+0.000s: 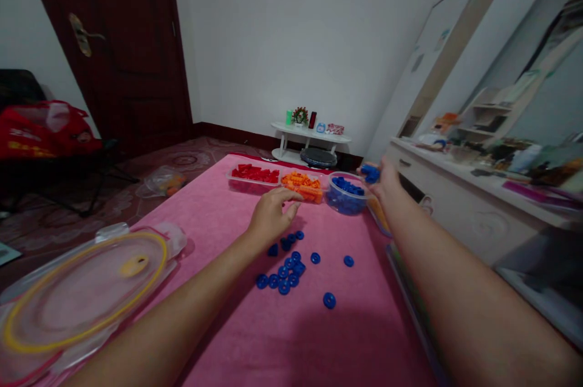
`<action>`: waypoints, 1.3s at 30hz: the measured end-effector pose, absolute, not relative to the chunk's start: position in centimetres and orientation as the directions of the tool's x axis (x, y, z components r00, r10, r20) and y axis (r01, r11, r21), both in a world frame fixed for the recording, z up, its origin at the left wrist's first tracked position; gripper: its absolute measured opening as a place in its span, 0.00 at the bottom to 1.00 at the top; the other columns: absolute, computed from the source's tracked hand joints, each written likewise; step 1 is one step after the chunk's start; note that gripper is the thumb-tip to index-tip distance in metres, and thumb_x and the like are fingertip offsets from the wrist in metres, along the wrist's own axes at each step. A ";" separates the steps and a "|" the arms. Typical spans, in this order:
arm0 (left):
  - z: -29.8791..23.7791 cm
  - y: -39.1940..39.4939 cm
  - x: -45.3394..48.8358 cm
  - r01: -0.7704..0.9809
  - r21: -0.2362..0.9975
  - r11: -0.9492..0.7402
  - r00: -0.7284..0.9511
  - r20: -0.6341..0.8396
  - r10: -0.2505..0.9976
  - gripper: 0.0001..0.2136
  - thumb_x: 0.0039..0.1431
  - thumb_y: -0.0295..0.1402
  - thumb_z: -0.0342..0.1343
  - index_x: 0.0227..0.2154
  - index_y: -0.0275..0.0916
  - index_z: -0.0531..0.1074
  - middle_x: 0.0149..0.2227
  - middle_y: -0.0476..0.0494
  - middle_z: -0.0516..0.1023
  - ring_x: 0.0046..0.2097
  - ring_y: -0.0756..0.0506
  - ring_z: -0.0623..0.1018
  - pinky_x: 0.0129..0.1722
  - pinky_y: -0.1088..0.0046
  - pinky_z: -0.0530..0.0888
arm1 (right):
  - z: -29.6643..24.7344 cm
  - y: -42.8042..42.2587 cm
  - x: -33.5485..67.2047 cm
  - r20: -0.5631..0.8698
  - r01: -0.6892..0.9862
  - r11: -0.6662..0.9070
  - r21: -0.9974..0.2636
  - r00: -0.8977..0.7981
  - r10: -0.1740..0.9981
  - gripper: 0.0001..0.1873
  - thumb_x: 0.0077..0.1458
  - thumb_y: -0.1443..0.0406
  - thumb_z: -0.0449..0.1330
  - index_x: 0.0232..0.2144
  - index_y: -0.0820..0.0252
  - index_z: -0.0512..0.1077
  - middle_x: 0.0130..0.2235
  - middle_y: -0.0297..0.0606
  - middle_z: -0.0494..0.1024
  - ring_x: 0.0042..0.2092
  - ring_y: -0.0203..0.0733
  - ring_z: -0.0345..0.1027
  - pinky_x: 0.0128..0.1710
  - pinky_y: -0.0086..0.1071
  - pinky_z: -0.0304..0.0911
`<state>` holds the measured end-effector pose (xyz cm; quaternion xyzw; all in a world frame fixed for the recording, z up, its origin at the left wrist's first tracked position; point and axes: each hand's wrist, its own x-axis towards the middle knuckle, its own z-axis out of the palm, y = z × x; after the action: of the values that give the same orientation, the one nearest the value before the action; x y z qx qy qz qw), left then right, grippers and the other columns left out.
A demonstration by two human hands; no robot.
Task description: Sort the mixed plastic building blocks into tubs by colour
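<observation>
My right hand (386, 175) is raised at the right edge of the table, just beside the round tub (346, 203) of blue pieces. Its fingers are closed on a blue plastic piece (370, 173) whose exact shape I cannot make out. My left hand (272, 214) hovers over the pink cloth, fingers curved forward and thumb apart, with nothing seen in it. Beyond its fingertips sits a clear box of orange pieces (306, 185). Small blue wheels (283, 273) with centre holes lie in a loose cluster below it, and a single blue wheel (329, 300) lies nearer me.
A clear box of red pieces (255, 174) stands at the far left of the row. The large clear lid (86, 290) with a yellow ring covers the table's left side. A container with yellow contents (379, 215) is partly hidden by my right forearm. A white dresser (473, 192) flanks the right.
</observation>
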<state>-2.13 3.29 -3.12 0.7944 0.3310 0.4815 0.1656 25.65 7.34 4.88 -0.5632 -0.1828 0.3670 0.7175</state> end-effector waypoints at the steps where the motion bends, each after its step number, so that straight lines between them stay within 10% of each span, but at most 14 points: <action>1: -3.2 3.3 -2.1 0.379 0.580 -0.720 0.330 0.642 0.692 0.09 0.53 0.25 0.52 0.34 0.39 0.76 0.36 0.46 0.78 0.39 0.48 0.76 0.40 0.71 0.73 | 4.6 7.3 25.8 -0.164 -0.251 0.007 -0.968 0.655 0.738 0.25 0.61 0.53 0.41 0.23 0.61 0.66 0.19 0.37 0.69 0.21 0.35 0.63 0.19 0.26 0.58; 9: -4.9 4.6 -2.7 0.565 0.556 -0.610 0.498 0.360 0.789 0.15 0.52 0.33 0.55 0.43 0.36 0.75 0.43 0.38 0.77 0.44 0.43 0.75 0.44 0.68 0.70 | 4.1 3.3 22.7 0.097 0.354 -0.099 -0.930 0.497 0.862 0.12 0.51 0.59 0.59 0.23 0.62 0.69 0.26 0.38 0.74 0.26 0.36 0.68 0.25 0.28 0.60; 16: -5.9 3.9 -2.8 0.533 0.429 -0.729 0.752 0.154 0.641 0.17 0.46 0.36 0.60 0.41 0.38 0.75 0.38 0.41 0.78 0.39 0.44 0.75 0.38 0.74 0.69 | 1.9 -5.6 16.7 -0.341 0.850 0.021 -0.526 -0.234 0.910 0.19 0.43 0.57 0.64 0.37 0.61 0.70 0.29 0.38 0.75 0.25 0.36 0.66 0.23 0.28 0.57; 28: -6.3 3.8 -2.5 0.607 0.473 -0.639 0.686 0.094 0.721 0.16 0.45 0.27 0.58 0.39 0.40 0.77 0.37 0.45 0.79 0.37 0.47 0.75 0.35 0.77 0.69 | -2.6 -5.6 14.8 0.049 0.933 0.255 -0.254 -0.251 0.967 0.12 0.45 0.71 0.57 0.35 0.61 0.71 0.34 0.40 0.75 0.36 0.38 0.65 0.34 0.28 0.54; 39: -4.7 3.6 -3.8 0.649 0.516 -0.559 0.660 -0.016 0.751 0.12 0.37 0.27 0.62 0.30 0.41 0.77 0.27 0.50 0.78 0.28 0.50 0.74 0.27 0.79 0.67 | -4.4 -1.0 13.9 0.101 0.891 0.243 -0.385 -0.221 0.970 0.11 0.45 0.70 0.56 0.33 0.63 0.74 0.31 0.38 0.77 0.32 0.37 0.67 0.32 0.28 0.56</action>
<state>-3.80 3.61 -4.67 0.8768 0.3994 0.1033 0.2470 13.92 -0.96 -4.41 -0.6030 -0.7715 0.1231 0.1615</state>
